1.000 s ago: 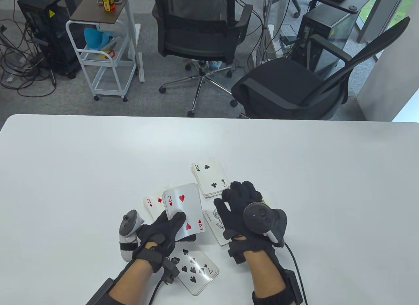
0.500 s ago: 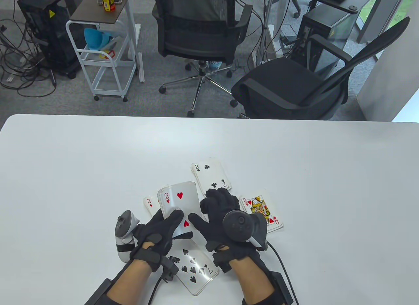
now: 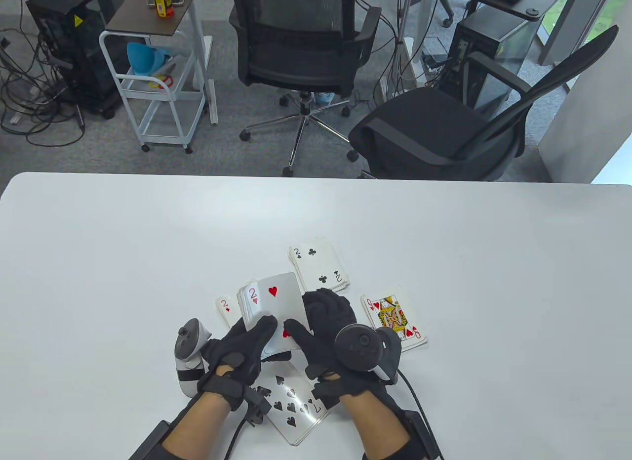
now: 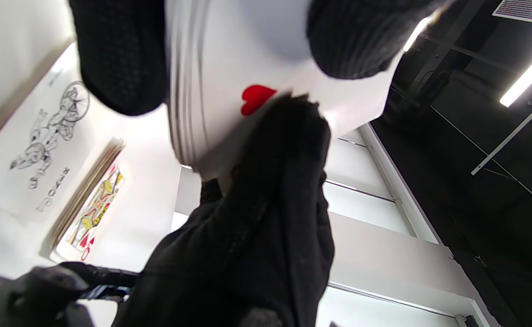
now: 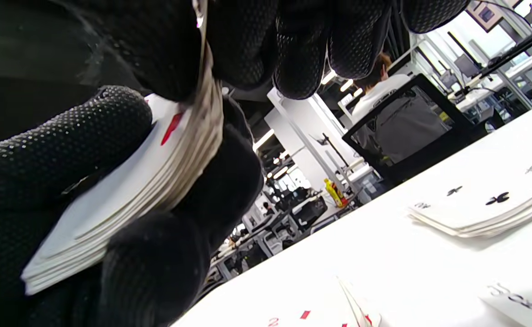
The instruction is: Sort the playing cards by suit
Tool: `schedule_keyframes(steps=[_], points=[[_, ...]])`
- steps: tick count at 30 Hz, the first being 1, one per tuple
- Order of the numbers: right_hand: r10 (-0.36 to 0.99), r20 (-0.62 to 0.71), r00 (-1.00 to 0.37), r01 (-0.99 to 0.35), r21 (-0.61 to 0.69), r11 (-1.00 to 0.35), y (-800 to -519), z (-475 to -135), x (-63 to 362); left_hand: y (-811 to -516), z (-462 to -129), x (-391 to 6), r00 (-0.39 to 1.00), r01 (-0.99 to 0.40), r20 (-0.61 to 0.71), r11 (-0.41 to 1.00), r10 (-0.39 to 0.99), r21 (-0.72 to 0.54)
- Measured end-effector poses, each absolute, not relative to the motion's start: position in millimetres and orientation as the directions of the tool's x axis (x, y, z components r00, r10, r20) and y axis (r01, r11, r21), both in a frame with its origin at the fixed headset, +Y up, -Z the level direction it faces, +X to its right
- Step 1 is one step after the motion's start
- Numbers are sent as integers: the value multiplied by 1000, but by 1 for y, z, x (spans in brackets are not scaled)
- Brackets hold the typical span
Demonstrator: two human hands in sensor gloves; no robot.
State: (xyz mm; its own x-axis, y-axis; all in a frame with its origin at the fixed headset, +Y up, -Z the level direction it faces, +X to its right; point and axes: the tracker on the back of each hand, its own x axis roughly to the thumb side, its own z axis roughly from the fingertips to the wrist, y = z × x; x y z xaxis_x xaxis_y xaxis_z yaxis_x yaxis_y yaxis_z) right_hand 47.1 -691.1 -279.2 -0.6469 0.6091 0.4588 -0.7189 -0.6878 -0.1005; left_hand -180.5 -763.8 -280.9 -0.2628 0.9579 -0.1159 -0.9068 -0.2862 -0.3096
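My left hand (image 3: 249, 339) holds a face-up deck (image 3: 274, 304) just above the table, with the two of hearts (image 3: 276, 302) on top. My right hand (image 3: 316, 326) is at the deck's right edge, thumb on the two of hearts and fingers curled under that edge. In the right wrist view the stacked deck (image 5: 134, 190) sits between thumb and fingers. In the left wrist view the heart card (image 4: 256, 97) is under a right fingertip. On the table lie a clubs pile (image 3: 318, 267), a queen of hearts pile (image 3: 395, 321), a two of diamonds (image 3: 225, 307) and a seven of spades pile (image 3: 296, 405).
A joker card (image 4: 43, 150) lies beside the queen pile (image 4: 93, 213), hidden under my right hand in the table view. The white table (image 3: 148, 242) stretches wide on all sides of the piles. Two office chairs (image 3: 434, 129) and a cart (image 3: 158, 74) stand beyond its far edge.
My right hand has moved left from the queen of hearts pile to the deck, uncovering that pile, and its thumb now rests on the two of hearts. The left hand has stayed put.
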Motion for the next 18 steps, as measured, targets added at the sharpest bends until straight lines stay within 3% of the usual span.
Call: schedule_keyframes(steps=[18], points=[[643,413,-644,-757,-230,-611,-689,-282,67,-763,-282,-180,-304,-886,-126,-329,944,-326]])
